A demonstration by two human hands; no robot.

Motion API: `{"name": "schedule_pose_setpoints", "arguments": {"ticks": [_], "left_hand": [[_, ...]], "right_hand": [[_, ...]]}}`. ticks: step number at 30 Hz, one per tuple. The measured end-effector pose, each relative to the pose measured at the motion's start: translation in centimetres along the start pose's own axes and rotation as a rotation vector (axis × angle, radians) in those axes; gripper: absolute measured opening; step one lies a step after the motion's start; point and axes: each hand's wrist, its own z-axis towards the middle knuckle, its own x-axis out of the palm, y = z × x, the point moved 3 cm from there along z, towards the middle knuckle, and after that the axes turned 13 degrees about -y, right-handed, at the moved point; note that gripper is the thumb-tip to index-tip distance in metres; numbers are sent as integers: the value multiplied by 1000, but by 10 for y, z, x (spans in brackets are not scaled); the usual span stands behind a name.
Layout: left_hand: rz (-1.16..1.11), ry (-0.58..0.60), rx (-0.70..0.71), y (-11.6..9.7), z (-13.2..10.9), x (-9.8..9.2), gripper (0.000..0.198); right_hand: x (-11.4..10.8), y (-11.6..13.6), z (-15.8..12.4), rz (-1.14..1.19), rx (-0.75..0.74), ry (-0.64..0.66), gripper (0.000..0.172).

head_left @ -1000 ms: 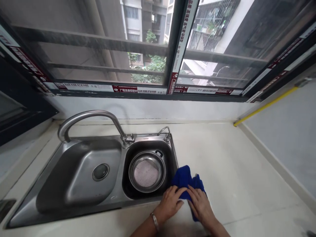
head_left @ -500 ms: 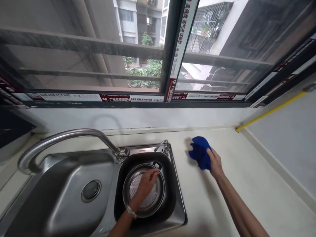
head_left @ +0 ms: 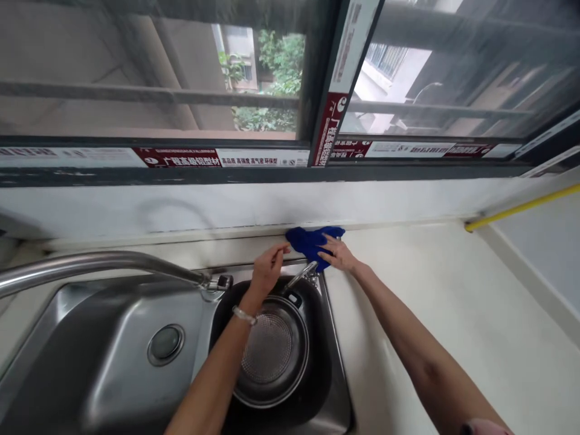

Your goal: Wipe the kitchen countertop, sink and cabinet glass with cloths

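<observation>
A blue cloth [head_left: 308,243] lies crumpled on the counter at the back, against the wall and behind the small bent tap [head_left: 301,275]. My right hand [head_left: 338,254] rests on the cloth's right part, fingers spread and laid out over it. Close to the cloth's left edge is my left hand [head_left: 268,269], its fingers curled in with nothing visible in them; whether the fingertips touch the cloth I cannot tell. Below my hands, a round metal pan [head_left: 272,347] with a textured base and a black handle part sits in the right sink basin [head_left: 317,374].
To the left is the larger steel basin [head_left: 122,338] with its drain [head_left: 167,344]. A big curved faucet [head_left: 99,263] spans it. The window frame [head_left: 254,175] runs above the wall. A yellow pipe [head_left: 521,208] stands at the right of the white counter [head_left: 435,284].
My right hand has brought the blue cloth left and back to the wall by the small tap, and its fingers have spread. My left hand has risen from over the pan towards the cloth.
</observation>
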Motion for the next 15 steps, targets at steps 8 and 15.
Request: {"name": "schedule_pose_setpoints", "arguments": {"ticks": [8, 15], "left_hand": [[226, 372, 403, 0, 50, 83, 42], [465, 339, 435, 23, 54, 68, 37]], "right_hand": [[-17, -17, -22, -46, 46, -201, 40], [10, 4, 11, -35, 32, -114, 31]]}}
